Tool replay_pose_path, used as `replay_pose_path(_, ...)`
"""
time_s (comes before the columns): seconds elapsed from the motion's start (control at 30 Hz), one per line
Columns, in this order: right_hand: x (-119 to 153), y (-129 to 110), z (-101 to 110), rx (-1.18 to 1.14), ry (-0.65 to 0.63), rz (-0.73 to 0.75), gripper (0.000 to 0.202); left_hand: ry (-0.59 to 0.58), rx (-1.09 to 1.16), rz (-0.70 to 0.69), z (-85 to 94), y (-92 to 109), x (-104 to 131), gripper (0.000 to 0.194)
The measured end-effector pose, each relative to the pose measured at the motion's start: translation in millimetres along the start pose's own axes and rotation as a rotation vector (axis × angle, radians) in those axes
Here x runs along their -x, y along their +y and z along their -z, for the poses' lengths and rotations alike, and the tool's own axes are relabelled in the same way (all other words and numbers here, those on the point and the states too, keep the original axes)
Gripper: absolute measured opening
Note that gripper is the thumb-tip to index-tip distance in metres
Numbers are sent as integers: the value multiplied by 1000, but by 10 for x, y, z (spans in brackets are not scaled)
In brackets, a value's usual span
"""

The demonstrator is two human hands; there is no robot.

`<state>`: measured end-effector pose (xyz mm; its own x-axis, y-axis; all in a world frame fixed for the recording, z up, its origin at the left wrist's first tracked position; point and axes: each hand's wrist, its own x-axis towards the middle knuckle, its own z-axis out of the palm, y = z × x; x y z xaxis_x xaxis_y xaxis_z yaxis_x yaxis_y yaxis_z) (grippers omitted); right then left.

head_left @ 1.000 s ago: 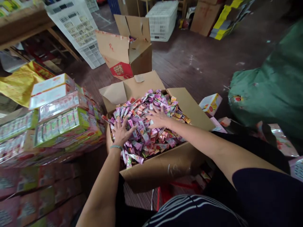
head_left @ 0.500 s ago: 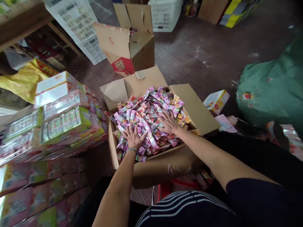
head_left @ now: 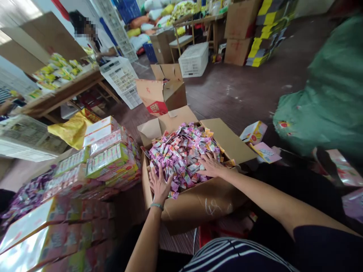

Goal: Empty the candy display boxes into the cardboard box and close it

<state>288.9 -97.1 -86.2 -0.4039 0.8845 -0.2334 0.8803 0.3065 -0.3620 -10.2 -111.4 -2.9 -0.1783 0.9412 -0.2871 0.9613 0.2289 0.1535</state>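
Note:
An open cardboard box [head_left: 195, 204] stands in front of me, heaped with small stick sachets [head_left: 181, 151], mostly pink-purple with some orange and red ones. My left hand [head_left: 160, 185] rests at the heap's near left side, by the box wall, fingers spread and holding nothing. On the right part of the heap lies my right hand [head_left: 211, 165], its fingers apart over the sachets. Both palms face down.
Shrink-wrapped carton stacks [head_left: 107, 162] rise at my left. A second open box [head_left: 161, 94] stands behind mine, near white crates [head_left: 194, 60]. A green sack [head_left: 323, 98] bulges at right. One person [head_left: 106, 47] is by a wooden table [head_left: 65, 90].
The camera view has tilted up, bringing the table, person and far stacks into sight. My left hand has shifted toward the box's left wall; my right hand has moved slightly nearer.

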Motion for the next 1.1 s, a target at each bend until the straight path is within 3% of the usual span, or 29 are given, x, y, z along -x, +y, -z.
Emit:
replay_pose_path(0.07, -44, 16, 157, -21, 49, 12, 58, 48, 11, 84, 146, -110, -70, 84)
replay_pose_path(0.13, -192, 77, 339, -31, 146, -1, 59, 98, -7, 122, 310, -158, -288, 84)
replay_pose_path(0.27, -871, 228, 623, 27, 296, -20, 70, 124, -139, -62, 469, 56, -993, 80)
replay_pose_path(0.37, -1504, 301, 599, 96, 189, 74, 75, 15, -239, -227, 269, 360, -1523, 80)
replay_pose_path(0.5, -1988, 397, 235, 108, -40, 51, 74, -190, -217, -160, -244, 567, -1944, 81)
replay_pose_path(0.6, -2106, 479, -5, 90, -7, -11, 71, -140, -217, -93, -466, 525, -2079, 78)
replay_pose_path(0.67, -2178, 507, -65, 77, 41, -2, 72, -68, -233, -83, -491, 464, -2147, 77)
replay_pose_path(0.77, -2248, 516, -108, 54, 18, 3, 75, -51, -256, -42, -495, 399, -2211, 78)
replay_pose_path(0.93, -2123, 627, -329, -23, -23, -30, 80, -279, -134, -73, -593, 400, -2133, 78)
replay_pose_path(1.0, -2049, 671, -364, -83, 7, 16, 82, -292, -44, -112, -534, 425, -2034, 74)
replay_pose_path(1.1, -1841, 653, -233, -97, -8, 51, 73, -87, 84, -70, -229, 421, -1837, 75)
